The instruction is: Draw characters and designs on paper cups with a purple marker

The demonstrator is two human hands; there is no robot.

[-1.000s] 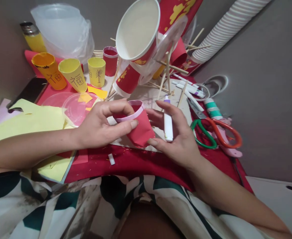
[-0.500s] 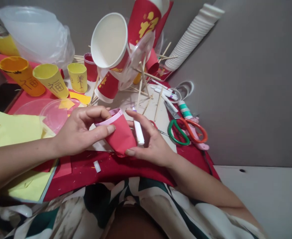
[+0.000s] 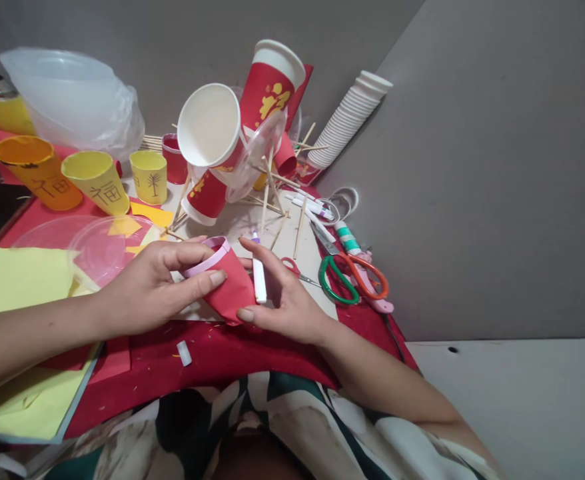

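A red paper cup (image 3: 232, 283) with a pink rim is tilted between my two hands. My left hand (image 3: 157, 283) grips its rim, thumb outside and fingers reaching into the opening. My right hand (image 3: 285, 297) is curled round the closed end, its thumb pressed on the lower edge. A white pen (image 3: 259, 280) with a purple tip passes behind my right index finger; whether the other fingers clasp it I cannot tell. Below the cup, a small white cap (image 3: 184, 353) lies on the red cloth (image 3: 212, 363).
At right lie green-and-orange scissors (image 3: 340, 280) and small red scissors (image 3: 297, 270). Behind stand red-and-white paper cups (image 3: 270, 93), wooden sticks (image 3: 300, 227) and a leaning cup stack (image 3: 350, 120). Yellow cups (image 3: 97, 183), a plastic bag (image 3: 72, 100) and yellow paper (image 3: 17, 280) are at left.
The view has shifted, so most of the scene sits lower and further left. My hands keep the same grip on the red paper cup.
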